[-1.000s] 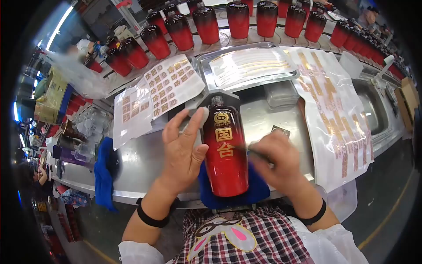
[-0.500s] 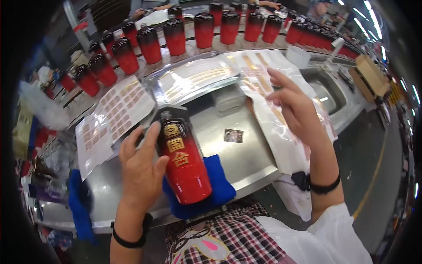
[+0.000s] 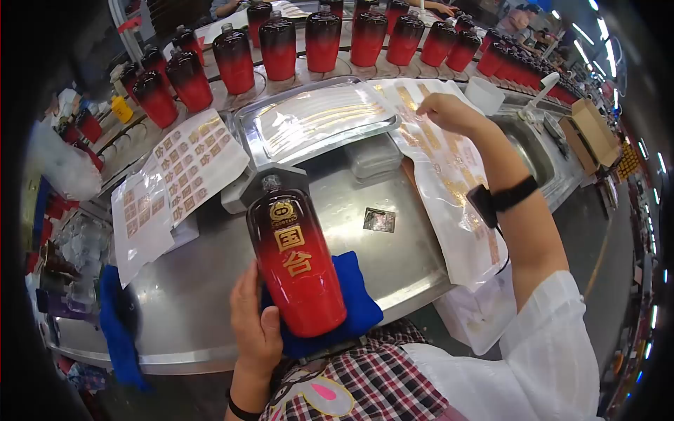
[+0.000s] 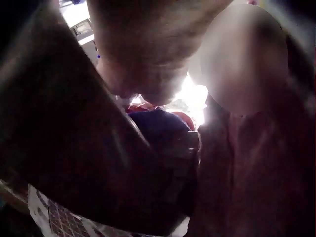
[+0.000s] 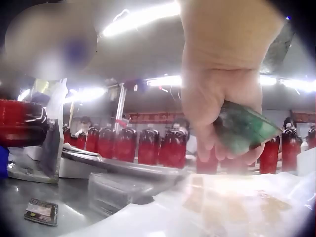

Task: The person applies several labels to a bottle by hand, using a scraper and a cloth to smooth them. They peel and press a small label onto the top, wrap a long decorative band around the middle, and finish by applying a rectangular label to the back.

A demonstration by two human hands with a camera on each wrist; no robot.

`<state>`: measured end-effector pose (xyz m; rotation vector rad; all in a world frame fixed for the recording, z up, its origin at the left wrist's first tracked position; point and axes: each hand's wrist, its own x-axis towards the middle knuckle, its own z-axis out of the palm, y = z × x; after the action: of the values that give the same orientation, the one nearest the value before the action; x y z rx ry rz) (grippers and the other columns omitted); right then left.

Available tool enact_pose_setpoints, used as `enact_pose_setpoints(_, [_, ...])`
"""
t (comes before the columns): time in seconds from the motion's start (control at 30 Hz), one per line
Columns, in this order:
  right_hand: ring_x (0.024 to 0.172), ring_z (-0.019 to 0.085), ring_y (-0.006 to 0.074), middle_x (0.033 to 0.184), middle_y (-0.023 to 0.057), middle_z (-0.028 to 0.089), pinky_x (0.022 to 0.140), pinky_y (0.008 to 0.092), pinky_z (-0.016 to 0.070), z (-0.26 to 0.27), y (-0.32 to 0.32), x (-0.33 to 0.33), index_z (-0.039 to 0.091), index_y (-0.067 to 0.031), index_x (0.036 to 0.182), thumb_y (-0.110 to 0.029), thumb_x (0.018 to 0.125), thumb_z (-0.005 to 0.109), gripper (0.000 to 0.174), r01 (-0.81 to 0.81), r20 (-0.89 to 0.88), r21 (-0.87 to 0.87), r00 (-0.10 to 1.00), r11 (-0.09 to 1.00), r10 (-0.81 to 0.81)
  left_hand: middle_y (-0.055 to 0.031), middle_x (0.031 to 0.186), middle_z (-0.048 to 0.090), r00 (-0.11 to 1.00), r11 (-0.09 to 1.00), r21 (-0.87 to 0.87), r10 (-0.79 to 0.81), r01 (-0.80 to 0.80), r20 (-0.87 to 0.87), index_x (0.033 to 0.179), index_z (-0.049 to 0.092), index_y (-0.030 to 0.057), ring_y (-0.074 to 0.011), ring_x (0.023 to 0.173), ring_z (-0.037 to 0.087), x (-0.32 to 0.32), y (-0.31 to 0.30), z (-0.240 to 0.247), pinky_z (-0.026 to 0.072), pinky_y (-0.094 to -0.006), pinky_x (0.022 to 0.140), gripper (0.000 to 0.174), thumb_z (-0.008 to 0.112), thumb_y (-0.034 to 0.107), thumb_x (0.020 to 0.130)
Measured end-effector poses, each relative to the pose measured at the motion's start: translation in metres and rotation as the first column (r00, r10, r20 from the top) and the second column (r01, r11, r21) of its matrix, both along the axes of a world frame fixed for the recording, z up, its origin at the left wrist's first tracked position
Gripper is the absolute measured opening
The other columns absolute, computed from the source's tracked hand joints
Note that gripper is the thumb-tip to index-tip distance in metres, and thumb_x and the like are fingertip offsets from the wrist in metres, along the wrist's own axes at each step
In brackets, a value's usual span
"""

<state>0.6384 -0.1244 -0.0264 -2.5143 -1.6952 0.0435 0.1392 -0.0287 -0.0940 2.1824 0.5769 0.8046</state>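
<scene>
A red bottle (image 3: 295,259) with a black shoulder and gold characters lies tilted on a blue cushion (image 3: 354,305) at the table's near edge. My left hand (image 3: 256,330) grips its lower left side, thumb against the glass. My right hand (image 3: 439,111) is stretched out to the far right, over a long white sheet of gold stickers (image 3: 449,175). In the right wrist view this hand (image 5: 222,98) pinches a flat green card (image 5: 242,131) just above the sheet (image 5: 222,207). The left wrist view is dark and blurred.
Several red bottles (image 3: 323,38) line the back edge. A metal tray (image 3: 246,130) holds clear sheets. Sticker sheets (image 3: 186,165) lie at the left, a small square sticker (image 3: 379,220) mid-table, a clear box (image 3: 372,158) behind it. A sink (image 3: 530,151) and white cup (image 3: 484,95) stand right.
My right hand left the bottle and reached out to the sticker sheet at the far right. My left hand slid from the bottle's upper side down to its base.
</scene>
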Motion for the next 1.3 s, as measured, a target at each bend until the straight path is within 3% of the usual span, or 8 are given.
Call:
enact_pose_setpoints(0.3, [0.1, 0.065, 0.033, 0.103, 0.0172, 0.071, 0.088, 0.0393, 0.0503, -0.025, -0.079, 0.096, 0.075, -0.0074, 0.099, 0.005, 0.075, 0.05, 0.037, 0.233, 0.165, -0.382, 0.969, 0.894, -0.183, -0.0234, 0.128, 0.051, 0.996, 0.96, -0.278, 0.002, 0.022, 0.086, 0.137, 0.043, -0.01, -0.0309, 0.12, 0.053, -0.008, 0.0, -0.035, 0.0439, -0.0383, 0.1, 0.079, 0.037, 0.059, 0.1])
enact_pose_setpoints(0.47, [0.104, 0.065, 0.0329, 0.105, 0.0152, 0.071, 0.095, 0.0396, 0.0483, -0.035, -0.169, 0.107, 0.076, -0.0141, 0.103, 0.004, 0.076, 0.052, 0.041, 0.441, 0.101, -0.397, 0.893, 0.805, -0.439, -0.0197, 0.124, 0.055, 0.992, 0.911, -0.41, 0.025, 0.027, 0.121, 0.139, 0.04, -0.0095, -0.0261, 0.116, 0.056, -0.001, 0.0, -0.033, 0.0445, -0.0368, 0.097, 0.085, 0.035, 0.065, 0.098])
enact_pose_setpoints(0.67, [0.121, 0.053, 0.0354, 0.13, 0.0143, 0.055, 0.1, 0.0383, 0.0453, -0.048, -0.169, 0.048, 0.07, -0.0241, 0.121, 0.008, 0.077, 0.049, 0.058, 0.201, -0.044, -0.186, 0.976, 0.962, -0.212, -0.0193, 0.121, 0.058, 0.991, 0.886, -0.463, 0.058, 0.005, 0.121, 0.136, 0.042, -0.0097, -0.025, 0.108, 0.059, 0.005, -0.003, -0.025, 0.0454, -0.0372, 0.095, 0.086, 0.034, 0.067, 0.097])
enact_pose_setpoints(0.8, [0.119, 0.054, 0.0348, 0.127, 0.0124, 0.054, 0.098, 0.0405, 0.0466, -0.049, -0.158, 0.031, 0.07, -0.0307, 0.119, 0.008, 0.077, 0.053, 0.059, 0.364, 0.157, -0.23, 0.929, 0.903, -0.334, -0.0189, 0.12, 0.059, 0.991, 0.908, -0.418, 0.085, -0.034, 0.106, 0.135, 0.044, -0.0095, -0.0254, 0.108, 0.059, 0.01, -0.006, -0.021, 0.0452, -0.0375, 0.095, 0.085, 0.034, 0.066, 0.097])
enact_pose_setpoints(1.03, [0.107, 0.059, 0.0391, 0.116, 0.0212, 0.06, 0.092, 0.0433, 0.048, -0.048, -0.166, 0.09, 0.073, -0.0075, 0.106, -0.009, 0.083, 0.063, 0.026, 0.403, 0.152, -0.167, 0.912, 0.9, -0.38, -0.0182, 0.117, 0.061, 0.992, 0.923, -0.38, 0.094, -0.057, 0.079, 0.131, 0.048, -0.0089, -0.0243, 0.107, 0.06, 0.007, -0.004, -0.023, 0.0458, -0.0361, 0.094, 0.081, 0.034, 0.064, 0.098])
enact_pose_setpoints(1.13, [0.099, 0.064, 0.0387, 0.114, 0.0234, 0.062, 0.086, 0.0462, 0.0509, -0.04, -0.144, 0.106, 0.069, 0.0041, 0.102, -0.025, 0.083, 0.07, 0.035, 0.582, 0.271, -0.374, 0.813, 0.722, -0.515, -0.0173, 0.115, 0.062, 0.992, 0.917, -0.392, 0.106, -0.07, 0.07, 0.128, 0.049, -0.0085, -0.0236, 0.104, 0.061, 0.009, -0.004, -0.022, 0.0464, -0.0352, 0.092, 0.08, 0.034, 0.064, 0.098])
enact_pose_setpoints(1.23, [0.094, 0.067, 0.0377, 0.111, 0.0222, 0.065, 0.074, 0.0514, 0.0532, -0.025, -0.142, 0.103, 0.066, 0.0108, 0.097, -0.04, 0.081, 0.073, 0.054, 0.719, -0.056, -0.346, 0.626, 0.603, -0.778, -0.0164, 0.112, 0.062, 0.992, 0.923, -0.376, 0.109, -0.078, 0.062, 0.127, 0.051, -0.0082, -0.0228, 0.101, 0.061, 0.008, -0.003, -0.023, 0.0467, -0.0345, 0.09, 0.079, 0.034, 0.064, 0.099])
enact_pose_setpoints(1.3, [0.084, 0.066, 0.0317, 0.098, 0.0159, 0.067, 0.06, 0.0491, 0.0519, -0.033, -0.159, 0.14, 0.067, 0.0036, 0.091, -0.043, 0.08, 0.074, 0.049, 0.626, 0.038, -0.378, 0.747, 0.682, -0.664, -0.016, 0.11, 0.062, 0.992, 0.928, -0.364, 0.11, -0.082, 0.058, 0.125, 0.051, -0.0079, -0.0224, 0.1, 0.061, 0.009, -0.003, -0.022, 0.0468, -0.0342, 0.089, 0.078, 0.034, 0.063, 0.099])
